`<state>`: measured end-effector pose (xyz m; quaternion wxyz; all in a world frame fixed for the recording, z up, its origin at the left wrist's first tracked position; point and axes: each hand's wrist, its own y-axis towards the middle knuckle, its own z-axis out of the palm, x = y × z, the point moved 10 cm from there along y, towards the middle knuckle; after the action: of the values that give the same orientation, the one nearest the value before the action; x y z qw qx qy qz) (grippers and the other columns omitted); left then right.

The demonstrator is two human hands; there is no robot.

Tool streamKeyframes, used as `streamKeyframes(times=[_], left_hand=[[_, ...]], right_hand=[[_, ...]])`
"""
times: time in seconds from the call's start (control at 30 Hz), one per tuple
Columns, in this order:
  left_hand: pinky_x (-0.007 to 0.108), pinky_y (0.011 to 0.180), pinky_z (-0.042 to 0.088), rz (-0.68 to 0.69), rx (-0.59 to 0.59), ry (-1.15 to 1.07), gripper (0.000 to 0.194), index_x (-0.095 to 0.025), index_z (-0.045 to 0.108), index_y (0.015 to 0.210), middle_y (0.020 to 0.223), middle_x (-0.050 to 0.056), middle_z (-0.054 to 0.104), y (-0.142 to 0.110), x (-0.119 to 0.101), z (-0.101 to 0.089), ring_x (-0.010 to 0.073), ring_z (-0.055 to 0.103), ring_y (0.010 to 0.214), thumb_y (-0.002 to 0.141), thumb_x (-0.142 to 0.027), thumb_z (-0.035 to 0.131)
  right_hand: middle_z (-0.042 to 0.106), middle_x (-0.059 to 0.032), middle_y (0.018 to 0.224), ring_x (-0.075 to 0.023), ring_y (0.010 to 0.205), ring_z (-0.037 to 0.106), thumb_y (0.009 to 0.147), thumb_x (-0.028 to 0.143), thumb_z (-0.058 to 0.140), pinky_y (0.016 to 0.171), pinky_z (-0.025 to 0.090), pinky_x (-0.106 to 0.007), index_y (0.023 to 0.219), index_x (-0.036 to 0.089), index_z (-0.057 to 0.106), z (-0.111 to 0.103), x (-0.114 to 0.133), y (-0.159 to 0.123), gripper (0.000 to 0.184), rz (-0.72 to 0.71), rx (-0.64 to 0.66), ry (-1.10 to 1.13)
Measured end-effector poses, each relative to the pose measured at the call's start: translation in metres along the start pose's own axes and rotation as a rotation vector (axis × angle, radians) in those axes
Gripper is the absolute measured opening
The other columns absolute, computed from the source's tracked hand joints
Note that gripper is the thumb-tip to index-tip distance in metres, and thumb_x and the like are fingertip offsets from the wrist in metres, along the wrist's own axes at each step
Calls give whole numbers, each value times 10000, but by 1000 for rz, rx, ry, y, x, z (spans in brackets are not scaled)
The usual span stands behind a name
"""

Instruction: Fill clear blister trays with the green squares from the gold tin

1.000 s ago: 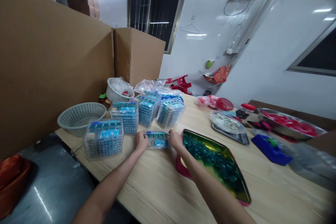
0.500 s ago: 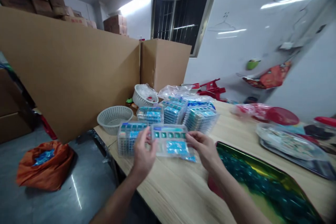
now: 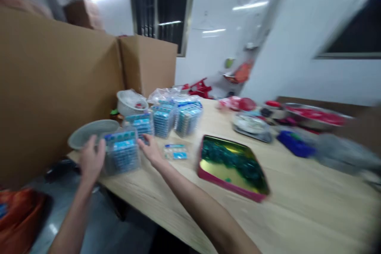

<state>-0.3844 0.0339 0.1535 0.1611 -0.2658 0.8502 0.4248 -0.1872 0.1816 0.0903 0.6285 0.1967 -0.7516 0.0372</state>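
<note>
The nearest stack of clear plastic compartment cases [image 3: 122, 154], with teal pieces and blue packets inside, stands at the table's left edge. My left hand [image 3: 91, 160] is just left of this stack, blurred, its fingers apart and nothing seen in them. My right hand [image 3: 151, 150] is at the stack's right side, thumb and fingers spread; whether it touches the stack cannot be made out. A single flat compartment case [image 3: 175, 152] with a blue packet lies on the table to the right of my right hand.
More case stacks [image 3: 187, 119] stand behind. A grey perforated basket [image 3: 79, 133] is at the left. Right of the single case is a tray [image 3: 232, 184] with a gold inside and teal pieces. Farther right are a blue container [image 3: 294, 143] and a metal bowl [image 3: 317, 121] of red pieces.
Both hands held a compartment case, first low on the table, then raised near the front stack. Now they are apart on either side of that stack, no longer holding the case. The view swung right.
</note>
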Motion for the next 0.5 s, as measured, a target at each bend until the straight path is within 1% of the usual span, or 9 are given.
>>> streamKeyframes(times=[0.07,0.1,0.13,0.17,0.23,0.33,0.37,0.43,0.5], left_hand=[[546,987,390,156,-266,-21,557,-114,554,1235,1239,138,597,-22,-30,-24,347,525,1163,801,-458,496],[542,1014,368,224,-334,-101,556,-141,540,1257,1283,116,568,-37,-44,-28,342,498,1198,789,-441,538],[537,1037,346,305,-349,-200,531,-165,536,1265,1294,99,561,-55,-62,-25,333,486,1214,785,-391,564],[522,1045,348,403,-305,-292,514,-187,532,1265,1281,87,568,-77,-83,-16,321,490,1213,777,-335,593],[492,1018,396,623,-144,-458,434,-222,551,1214,1146,70,633,-133,-134,9,292,520,1178,782,-236,600],[426,905,498,830,251,-580,290,-193,581,1094,1059,97,666,-231,-211,60,269,564,1112,807,-171,547],[438,905,501,899,405,-600,297,-185,577,1101,1130,116,646,-265,-235,76,285,545,1144,805,-206,554],[476,974,457,1024,719,-621,464,-164,511,1223,1322,149,532,-328,-275,101,326,447,1259,801,-342,587],[539,1036,374,1117,972,-642,630,-162,414,1330,1448,164,381,-377,-302,113,364,328,1337,809,-488,555]], right_hand=[[617,-81,1136,-211,1062,555,783,312,629,906,438,-340,1076,182,622,-26,1,-24,321,-116,-22,-1],[608,-74,1148,-204,1072,554,792,314,622,885,451,-328,1073,197,622,-43,-1,-35,305,-176,-43,-1],[607,-64,1146,-198,1075,555,797,314,618,862,462,-316,1049,211,630,-64,-5,-47,272,-224,-73,-6],[609,-57,1138,-193,1073,559,800,309,614,842,470,-308,1012,221,641,-88,-11,-57,231,-255,-113,-23],[627,-57,1095,-191,1044,576,794,287,613,818,477,-303,915,216,661,-146,-31,-72,148,-252,-199,-120],[652,-63,1020,-185,975,603,763,194,597,808,474,-294,823,184,664,-240,-74,-78,90,-69,-306,-496],[651,-52,1044,-176,985,600,763,175,584,833,464,-287,849,190,664,-269,-90,-76,119,38,-320,-668],[664,-77,1010,-202,976,602,730,106,575,867,443,-316,860,165,671,-316,-111,-72,172,134,-333,-773],[676,-104,980,-229,974,604,686,43,574,877,426,-324,863,138,680,-345,-127,-67,227,197,-321,-831]])
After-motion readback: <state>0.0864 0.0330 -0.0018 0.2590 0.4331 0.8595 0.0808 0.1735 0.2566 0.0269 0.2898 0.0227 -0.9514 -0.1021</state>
